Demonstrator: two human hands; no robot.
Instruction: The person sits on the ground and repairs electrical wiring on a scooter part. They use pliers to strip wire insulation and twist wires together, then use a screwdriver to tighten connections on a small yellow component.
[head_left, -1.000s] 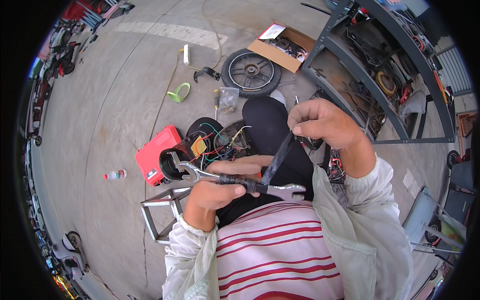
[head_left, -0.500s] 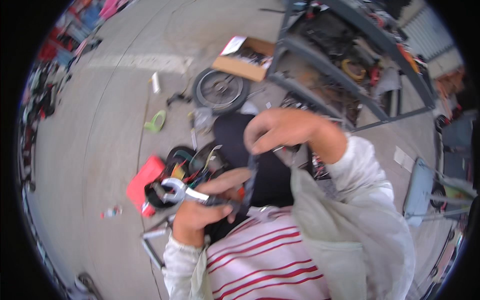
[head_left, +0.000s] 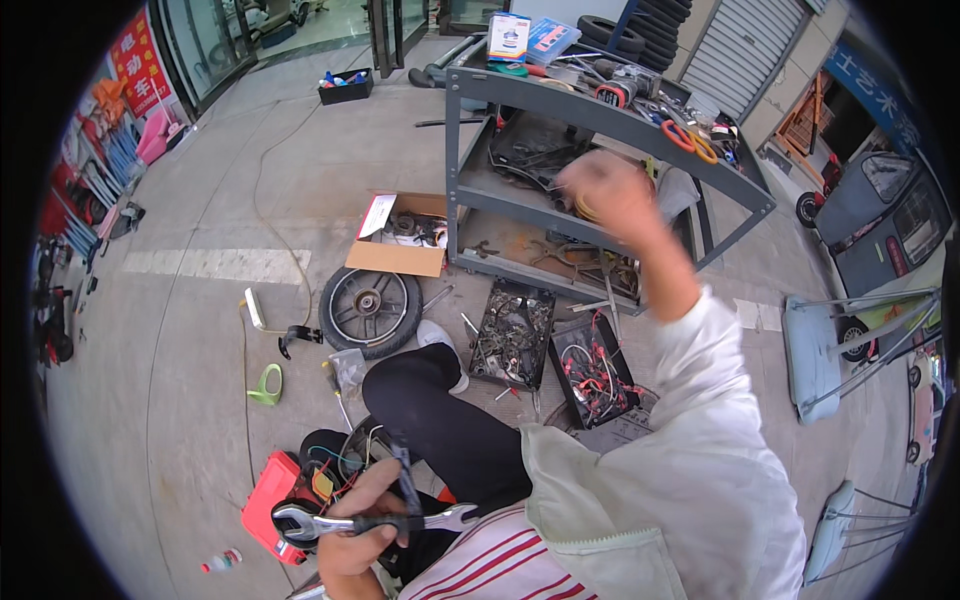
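My left hand [head_left: 355,545] grips a double open-ended wrench [head_left: 450,518] across its middle, low in the picture. Its handle is wrapped in black tape, and a loose dark strip [head_left: 405,470] sticks up from it beside my fingers. My right hand [head_left: 610,195] is raised in front of the grey metal tool cart [head_left: 500,82], over its middle shelf, blurred so that its fingers cannot be made out. Orange-handled cutters [head_left: 678,138] and other tools lie on the cart's top. Under my left hand are a red case [head_left: 265,490] and wired parts, partly hidden.
A spoked wheel [head_left: 370,340], cardboard box [head_left: 395,260], parts tray [head_left: 510,340] and tray of wires [head_left: 600,375] lie beyond my legs. A bottle [head_left: 222,558] is at lower left, green ring [head_left: 265,385] at left, stacked tyres [head_left: 660,25] behind the cart, vehicles [head_left: 880,220] at right.
My right hand has left the strip at the wrench and moved up and forward to the cart. The view has tilted up. My left hand still holds the wrench.
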